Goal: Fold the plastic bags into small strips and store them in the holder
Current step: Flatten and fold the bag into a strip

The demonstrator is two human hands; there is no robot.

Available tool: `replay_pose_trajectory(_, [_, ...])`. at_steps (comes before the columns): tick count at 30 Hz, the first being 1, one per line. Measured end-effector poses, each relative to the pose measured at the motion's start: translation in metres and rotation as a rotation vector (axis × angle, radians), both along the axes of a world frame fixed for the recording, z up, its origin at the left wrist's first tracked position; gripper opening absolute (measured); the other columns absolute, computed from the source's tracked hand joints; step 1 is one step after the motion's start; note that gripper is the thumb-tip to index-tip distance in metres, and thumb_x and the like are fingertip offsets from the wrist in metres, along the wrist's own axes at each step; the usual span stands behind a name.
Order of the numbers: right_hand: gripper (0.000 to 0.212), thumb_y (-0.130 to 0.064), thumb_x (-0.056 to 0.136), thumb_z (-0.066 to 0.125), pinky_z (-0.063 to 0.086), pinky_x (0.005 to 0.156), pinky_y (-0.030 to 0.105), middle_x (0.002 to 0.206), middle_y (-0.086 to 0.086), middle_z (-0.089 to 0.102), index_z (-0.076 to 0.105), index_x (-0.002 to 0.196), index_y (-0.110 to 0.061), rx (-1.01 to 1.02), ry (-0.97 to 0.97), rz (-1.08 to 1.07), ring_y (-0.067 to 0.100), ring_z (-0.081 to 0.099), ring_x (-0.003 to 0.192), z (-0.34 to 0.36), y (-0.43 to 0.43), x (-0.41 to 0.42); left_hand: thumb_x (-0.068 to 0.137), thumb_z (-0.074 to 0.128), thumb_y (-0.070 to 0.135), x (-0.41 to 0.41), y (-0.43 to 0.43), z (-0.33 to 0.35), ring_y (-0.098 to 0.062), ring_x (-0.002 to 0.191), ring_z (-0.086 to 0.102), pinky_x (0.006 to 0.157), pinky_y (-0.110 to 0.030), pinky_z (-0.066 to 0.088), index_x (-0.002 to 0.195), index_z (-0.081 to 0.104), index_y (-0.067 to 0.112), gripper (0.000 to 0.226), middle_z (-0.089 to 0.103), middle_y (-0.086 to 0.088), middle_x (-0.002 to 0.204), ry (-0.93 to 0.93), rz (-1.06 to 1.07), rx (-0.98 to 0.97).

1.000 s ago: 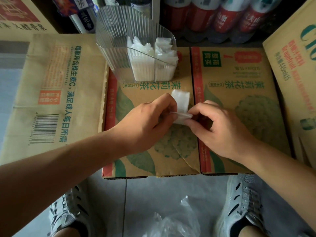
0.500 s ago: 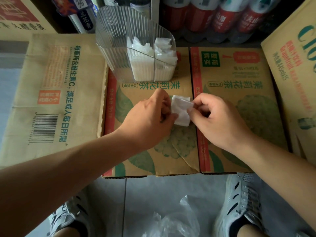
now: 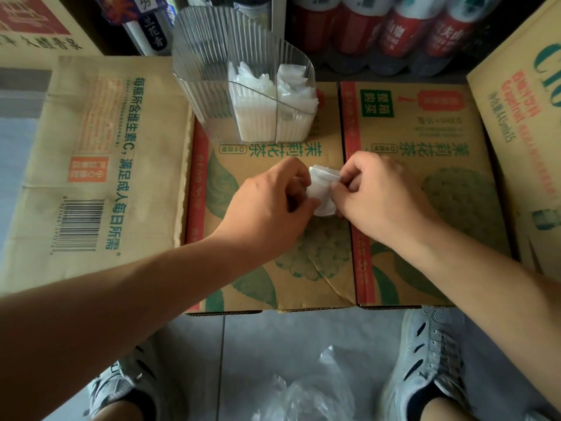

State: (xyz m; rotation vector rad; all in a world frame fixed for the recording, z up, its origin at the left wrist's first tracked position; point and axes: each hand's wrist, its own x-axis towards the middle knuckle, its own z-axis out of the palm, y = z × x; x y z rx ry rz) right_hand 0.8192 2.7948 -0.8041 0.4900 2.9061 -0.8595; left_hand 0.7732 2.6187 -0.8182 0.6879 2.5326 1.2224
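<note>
Plastic bag (image 3: 322,194), one, folded small, pinched by fingers of left hand (image 3: 267,214) and right hand (image 3: 382,202), one holder (image 3: 212,56) behind.

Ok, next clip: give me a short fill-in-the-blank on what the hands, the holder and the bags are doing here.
The left hand and right hand pinch the folded bag over a ____ box.
The clear holder stands ____ on that box.
The stored bags inside it are ____ in colour.
Loose bags lie on the floor between the person's two ____.
Missing: cardboard; upright; white; shoes.
</note>
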Motion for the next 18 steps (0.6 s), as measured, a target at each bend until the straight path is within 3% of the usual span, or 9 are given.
replay_pose_trajectory(4, [0.014,-0.025,0.09,0.068,0.04,0.049,0.025,0.073,-0.005,0.065,0.056,0.097,-0.023,0.006,-0.005,0.009,0.012,0.061,0.064,0.0,0.0,-0.001,0.085,0.077,0.016,0.002,0.0,-0.001,-0.01,0.07,0.051,0.067,-0.031,0.045,0.099,0.065,0.016,0.018,0.065,0.009,0.074,0.048,-0.027,0.006])
replay_pose_trajectory(8, [0.023,-0.025,0.089,0.069,0.046,0.053,0.03,0.074,-0.005,0.06,0.053,0.105,-0.025,-0.04,-0.02,0.013,0.016,0.059,0.065,0.004,0.001,-0.003,0.086,0.076,0.019,0.001,0.0,-0.002,-0.006,0.059,0.046,0.062,-0.029,0.041,0.097,0.052,0.022,0.027,0.067,0.01,0.077,0.028,-0.009,-0.023])
replay_pose_trajectory(13, [0.027,-0.044,0.086,0.075,0.046,0.056,0.029,0.078,-0.008,0.061,0.059,0.097,-0.026,-0.039,-0.063,0.029,0.013,0.058,0.068,0.011,0.004,-0.011,0.088,0.072,0.022,-0.001,0.003,0.0,-0.015,0.066,0.05,0.063,-0.038,0.048,0.089,0.06,0.022,0.013,0.057,0.011,0.07,0.073,-0.027,-0.107])
replay_pose_trajectory(18, [0.019,-0.043,0.087,0.075,0.038,0.053,0.024,0.09,-0.005,0.062,0.066,0.084,-0.027,0.045,-0.085,0.029,0.01,0.058,0.073,0.009,0.004,-0.017,0.087,0.07,0.026,-0.001,0.004,0.002,-0.022,0.068,0.056,0.064,-0.041,0.052,0.085,0.057,0.025,0.014,0.061,0.007,0.071,0.071,-0.023,-0.148])
